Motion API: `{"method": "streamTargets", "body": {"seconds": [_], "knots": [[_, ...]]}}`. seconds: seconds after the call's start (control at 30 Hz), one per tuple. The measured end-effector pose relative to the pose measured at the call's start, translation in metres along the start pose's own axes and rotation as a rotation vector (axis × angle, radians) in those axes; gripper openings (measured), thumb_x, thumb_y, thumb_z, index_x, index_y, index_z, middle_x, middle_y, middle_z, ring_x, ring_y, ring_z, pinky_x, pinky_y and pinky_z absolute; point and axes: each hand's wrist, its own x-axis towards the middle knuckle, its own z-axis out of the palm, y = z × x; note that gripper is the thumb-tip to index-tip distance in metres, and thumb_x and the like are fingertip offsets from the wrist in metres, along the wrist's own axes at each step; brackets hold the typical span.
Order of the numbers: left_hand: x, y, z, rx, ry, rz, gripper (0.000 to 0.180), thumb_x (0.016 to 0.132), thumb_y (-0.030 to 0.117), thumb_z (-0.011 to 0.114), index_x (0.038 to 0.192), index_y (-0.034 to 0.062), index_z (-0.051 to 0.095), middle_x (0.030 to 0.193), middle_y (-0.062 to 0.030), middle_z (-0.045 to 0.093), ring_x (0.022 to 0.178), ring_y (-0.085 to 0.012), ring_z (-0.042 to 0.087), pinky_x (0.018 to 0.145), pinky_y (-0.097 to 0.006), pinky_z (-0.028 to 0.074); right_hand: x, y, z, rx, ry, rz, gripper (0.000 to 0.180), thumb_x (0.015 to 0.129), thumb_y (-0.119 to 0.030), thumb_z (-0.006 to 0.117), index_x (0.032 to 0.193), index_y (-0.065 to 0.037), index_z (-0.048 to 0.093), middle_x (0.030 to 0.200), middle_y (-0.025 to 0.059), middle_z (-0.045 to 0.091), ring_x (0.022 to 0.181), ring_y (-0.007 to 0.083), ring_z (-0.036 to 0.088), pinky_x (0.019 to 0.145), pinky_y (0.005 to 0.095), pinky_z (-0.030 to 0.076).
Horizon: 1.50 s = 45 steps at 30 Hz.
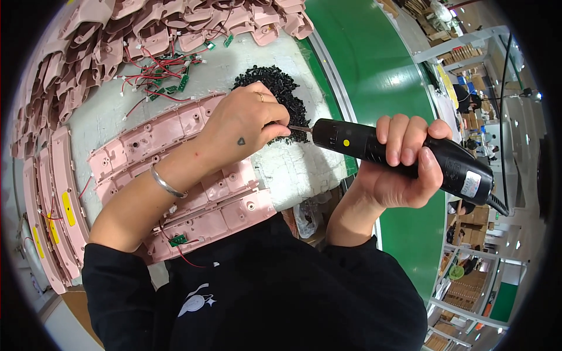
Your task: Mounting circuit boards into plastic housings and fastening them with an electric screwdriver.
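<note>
My right hand [404, 167] is wrapped round a black electric screwdriver [351, 139], which lies nearly level with its bit pointing left. The bit [300, 128] reaches the fingertips of my left hand [249, 120], which are pinched together; whatever they hold there is too small and hidden to make out. Just behind the left hand spreads a heap of small black screws [266, 76]. Under my left forearm lie several curved pink plastic panels [213, 225] with screw posts. A small green circuit board [178, 240] with red wires rests on the nearest one.
Many pink plastic parts [158, 20] are piled at the far left. A tangle of green boards and red wires [161, 70] lies on the white work surface [234, 55]. More panels [50, 205] stack at left. A green conveyor belt [380, 70] runs along the right, with a metal frame beyond.
</note>
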Motion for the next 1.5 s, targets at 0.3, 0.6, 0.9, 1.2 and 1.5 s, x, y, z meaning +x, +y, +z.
{"method": "streamTargets", "body": {"seconds": [0.3, 0.6, 0.9, 1.2, 1.5], "knots": [[-0.006, 0.021, -0.009, -0.456, 0.022, -0.435, 0.009, 0.08, 0.011, 0.071, 0.088, 0.0069, 0.071, 0.075, -0.0058, 0.068, 0.076, -0.0163, 0.063, 0.068, -0.031, 0.05, 0.003, -0.014, 0.006, 0.058, -0.135, -0.017, 0.03, 0.08, -0.014, 0.053, 0.108, -0.005, 0.053, 0.064, -0.0029, 0.045, 0.055, 0.0077, 0.042, 0.062, 0.0278, 0.035], [-0.026, 0.042, -0.026, -1.556, 0.122, -0.93, 0.025, 0.091, 0.016, 0.064, 0.109, -0.0013, 0.062, 0.102, -0.0117, 0.065, 0.093, -0.018, 0.065, 0.09, -0.03, 0.054, -0.001, -0.028, 0.033, 0.162, -0.114, -0.092, 0.03, 0.076, -0.014, 0.06, 0.103, -0.005, 0.053, 0.063, -0.0053, 0.049, 0.054, 0.0052, 0.047, 0.065, 0.0245, 0.04], [-0.041, 0.048, -0.027, -1.873, 0.11, -0.774, 0.015, 0.095, 0.019, 0.058, 0.1, 0.0063, 0.062, 0.092, -0.0048, 0.064, 0.085, -0.0145, 0.063, 0.085, -0.034, 0.054, -0.01, -0.027, 0.067, 0.209, -0.03, -0.184, 0.025, 0.073, -0.01, 0.061, 0.096, -0.007, 0.052, 0.058, -0.007, 0.048, 0.049, 0.0044, 0.045, 0.06, 0.0217, 0.039], [-0.05, 0.069, -0.049, -1.769, 0.142, -0.737, 0.016, 0.095, 0.024, 0.058, 0.094, 0.0075, 0.058, 0.09, -0.0025, 0.061, 0.083, -0.0104, 0.06, 0.076, -0.027, 0.053, -0.019, -0.003, 0.094, 0.008, -0.187, -0.271, 0.028, 0.079, -0.013, 0.064, 0.101, -0.009, 0.046, 0.061, -0.0033, 0.052, 0.049, 0.0084, 0.049, 0.055, 0.0234, 0.041], [-0.071, 0.062, -0.065, -1.741, 0.321, -0.841, 0.014, 0.095, 0.014, 0.057, 0.106, 0.0057, 0.057, 0.096, -0.0056, 0.063, 0.091, -0.013, 0.063, 0.075, -0.025, 0.056, -0.009, -0.013, 0.1, 0.294, -0.112, -0.273, 0.03, 0.074, -0.011, 0.066, 0.097, -0.008, 0.047, 0.059, -0.0052, 0.054, 0.048, 0.0059, 0.05, 0.055, 0.0201, 0.044]]}}
